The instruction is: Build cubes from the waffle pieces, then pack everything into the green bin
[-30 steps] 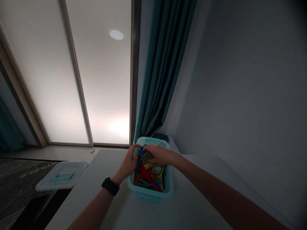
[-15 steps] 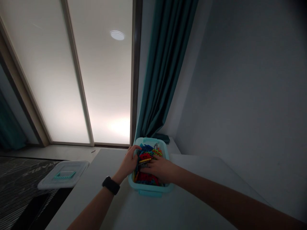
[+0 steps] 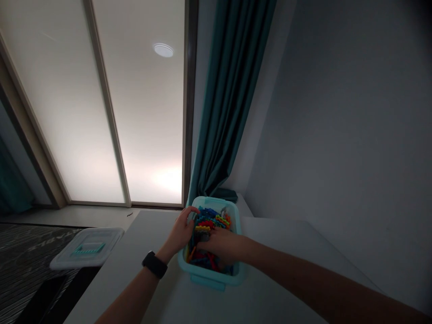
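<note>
A light-blue plastic storage box [image 3: 241, 270] stands on the white table, filled with small plastic building pieces [image 3: 211, 212] in blue, red, yellow, green and orange. My left hand [image 3: 182, 231] grips the left rim of the box, its fingers hooked over the edge. A dark watch [image 3: 155, 264] is on that wrist. Reaching in from the right, my right hand [image 3: 222, 246] is down among the pieces. Its thumb and forefinger are apart; the other fingertips are hidden in the box. No piece is clearly held.
A translucent lid [image 3: 110, 238] with a teal handle lies left of the white table [image 3: 135, 270], on a dark striped surface [image 3: 20, 243]. Behind the box hang a teal curtain [image 3: 229, 99] and frosted sliding doors [image 3: 151, 135]. A grey wall [image 3: 337, 135] rises on the right.
My right hand has dug deeper among the pieces, and its fingers are more bent. Some red and yellow pieces have shifted. The near end of the box sits slightly lower in view.
</note>
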`<state>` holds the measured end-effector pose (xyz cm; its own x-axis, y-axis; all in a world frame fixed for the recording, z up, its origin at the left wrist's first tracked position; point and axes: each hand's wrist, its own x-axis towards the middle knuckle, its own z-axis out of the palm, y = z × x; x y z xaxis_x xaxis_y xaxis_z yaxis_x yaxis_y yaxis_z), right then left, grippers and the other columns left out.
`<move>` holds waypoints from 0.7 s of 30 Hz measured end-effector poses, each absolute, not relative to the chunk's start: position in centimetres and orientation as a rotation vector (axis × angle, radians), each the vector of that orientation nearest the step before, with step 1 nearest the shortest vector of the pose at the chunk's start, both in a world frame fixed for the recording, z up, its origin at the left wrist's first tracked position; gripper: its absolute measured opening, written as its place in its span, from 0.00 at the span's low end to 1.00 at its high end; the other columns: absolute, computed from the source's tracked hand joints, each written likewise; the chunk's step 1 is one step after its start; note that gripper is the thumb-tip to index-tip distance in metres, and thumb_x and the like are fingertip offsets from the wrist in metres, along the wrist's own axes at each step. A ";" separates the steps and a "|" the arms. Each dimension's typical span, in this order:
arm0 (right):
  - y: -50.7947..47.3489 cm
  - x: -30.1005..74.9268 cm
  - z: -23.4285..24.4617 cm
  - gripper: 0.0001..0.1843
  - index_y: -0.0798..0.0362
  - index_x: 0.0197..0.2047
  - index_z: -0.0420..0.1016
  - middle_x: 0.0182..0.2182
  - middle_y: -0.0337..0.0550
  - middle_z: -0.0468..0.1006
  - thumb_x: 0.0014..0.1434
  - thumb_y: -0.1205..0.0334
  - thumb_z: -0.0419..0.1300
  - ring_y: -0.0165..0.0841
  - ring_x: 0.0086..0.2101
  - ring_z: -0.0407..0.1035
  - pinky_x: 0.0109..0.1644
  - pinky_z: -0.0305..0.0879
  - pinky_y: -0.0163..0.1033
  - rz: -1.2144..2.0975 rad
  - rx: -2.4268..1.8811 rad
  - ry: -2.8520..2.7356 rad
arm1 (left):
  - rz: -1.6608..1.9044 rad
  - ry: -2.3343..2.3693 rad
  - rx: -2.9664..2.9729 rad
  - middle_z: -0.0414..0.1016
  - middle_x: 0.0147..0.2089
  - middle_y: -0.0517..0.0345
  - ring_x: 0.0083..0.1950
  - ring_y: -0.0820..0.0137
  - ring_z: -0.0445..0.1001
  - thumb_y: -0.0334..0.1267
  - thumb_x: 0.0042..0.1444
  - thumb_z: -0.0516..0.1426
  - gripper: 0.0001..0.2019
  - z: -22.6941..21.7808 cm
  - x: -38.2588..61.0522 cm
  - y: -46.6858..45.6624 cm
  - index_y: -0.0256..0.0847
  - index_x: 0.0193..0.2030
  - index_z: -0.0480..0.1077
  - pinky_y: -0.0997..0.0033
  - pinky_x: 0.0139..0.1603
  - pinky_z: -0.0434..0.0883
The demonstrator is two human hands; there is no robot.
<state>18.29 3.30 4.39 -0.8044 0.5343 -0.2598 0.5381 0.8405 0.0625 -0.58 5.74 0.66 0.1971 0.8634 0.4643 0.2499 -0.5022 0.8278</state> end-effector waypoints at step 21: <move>6.6 21.4 12.3 0.26 0.49 0.59 0.74 0.56 0.49 0.72 0.57 0.66 0.63 0.42 0.52 0.70 0.55 0.67 0.43 -0.477 1.171 2.937 | 1.265 1.070 1.927 0.76 0.49 0.53 0.54 0.58 0.73 0.25 0.51 0.49 0.18 0.7 -0.8 5.8 0.42 0.46 0.71 0.54 0.59 0.69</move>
